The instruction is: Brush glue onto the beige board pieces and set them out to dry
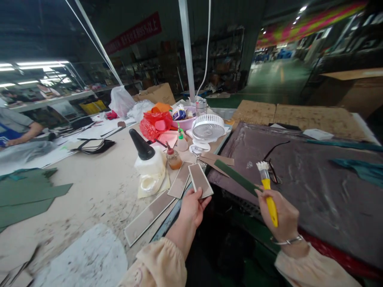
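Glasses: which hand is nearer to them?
Right. The right hand is just on the near side of the glasses; the left hand is well off to their left.

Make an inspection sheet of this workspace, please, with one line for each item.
Surface: pale table has dark marks; brown sheet at right is wrinkled.
Job's things: small panel, brush and green strip, all held.
Clutter: fan, red bag and red-capped bottle stand close; eyeglasses lie on the brown sheet.
Hands: left hand grips the small panel; right hand holds the brush and green strip.
Cables: white cord hangs near the post.
Surroundings: person at left; cardboard box at right.
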Action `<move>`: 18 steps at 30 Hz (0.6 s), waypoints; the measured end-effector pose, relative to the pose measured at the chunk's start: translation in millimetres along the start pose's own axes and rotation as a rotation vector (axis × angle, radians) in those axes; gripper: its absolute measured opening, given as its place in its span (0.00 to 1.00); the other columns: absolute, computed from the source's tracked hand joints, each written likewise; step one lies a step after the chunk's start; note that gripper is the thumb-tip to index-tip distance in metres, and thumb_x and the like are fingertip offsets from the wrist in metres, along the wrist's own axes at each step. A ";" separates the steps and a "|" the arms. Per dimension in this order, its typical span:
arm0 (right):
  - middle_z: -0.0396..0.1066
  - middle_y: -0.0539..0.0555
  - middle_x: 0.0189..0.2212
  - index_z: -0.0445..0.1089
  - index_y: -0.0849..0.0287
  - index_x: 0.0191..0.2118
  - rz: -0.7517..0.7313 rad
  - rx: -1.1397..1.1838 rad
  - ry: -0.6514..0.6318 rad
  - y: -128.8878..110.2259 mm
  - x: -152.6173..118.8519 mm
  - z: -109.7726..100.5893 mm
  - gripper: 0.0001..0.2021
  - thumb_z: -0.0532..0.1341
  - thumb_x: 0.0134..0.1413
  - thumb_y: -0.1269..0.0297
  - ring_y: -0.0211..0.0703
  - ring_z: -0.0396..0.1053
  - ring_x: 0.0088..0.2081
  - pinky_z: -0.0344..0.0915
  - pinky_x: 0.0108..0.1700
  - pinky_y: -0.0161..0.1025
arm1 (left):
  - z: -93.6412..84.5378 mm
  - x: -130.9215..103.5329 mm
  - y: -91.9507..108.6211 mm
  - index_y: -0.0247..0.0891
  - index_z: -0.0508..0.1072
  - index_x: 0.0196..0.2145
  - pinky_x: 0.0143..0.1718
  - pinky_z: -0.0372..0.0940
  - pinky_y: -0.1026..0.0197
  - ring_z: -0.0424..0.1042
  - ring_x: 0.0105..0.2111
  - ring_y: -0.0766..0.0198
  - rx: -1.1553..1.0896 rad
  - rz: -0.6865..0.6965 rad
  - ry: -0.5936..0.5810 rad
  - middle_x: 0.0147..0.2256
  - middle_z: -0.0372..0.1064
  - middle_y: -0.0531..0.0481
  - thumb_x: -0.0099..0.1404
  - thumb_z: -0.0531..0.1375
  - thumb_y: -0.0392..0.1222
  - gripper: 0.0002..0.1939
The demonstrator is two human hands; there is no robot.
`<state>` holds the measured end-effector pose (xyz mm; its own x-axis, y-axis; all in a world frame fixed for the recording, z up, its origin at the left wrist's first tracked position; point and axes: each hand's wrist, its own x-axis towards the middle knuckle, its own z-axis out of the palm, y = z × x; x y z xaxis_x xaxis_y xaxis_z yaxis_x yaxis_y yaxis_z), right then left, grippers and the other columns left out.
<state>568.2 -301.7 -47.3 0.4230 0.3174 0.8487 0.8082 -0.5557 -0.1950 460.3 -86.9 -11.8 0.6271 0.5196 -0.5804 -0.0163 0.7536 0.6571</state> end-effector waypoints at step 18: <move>0.76 0.53 0.36 0.68 0.59 0.37 -0.278 0.086 -0.022 7.0 42.3 31.7 0.08 0.64 0.51 0.75 0.43 0.75 0.36 0.69 0.40 0.37 | 45.9 56.5 -55.7 0.25 0.69 0.44 0.22 0.70 0.62 0.75 0.26 0.55 0.263 -0.440 -0.186 0.25 0.70 0.40 0.67 0.52 0.42 0.15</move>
<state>604.8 -267.8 -28.4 0.1884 0.4656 0.8647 0.9258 -0.3780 0.0019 532.4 -118.0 -59.2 0.6586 0.0802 -0.7482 0.4592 0.7449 0.4840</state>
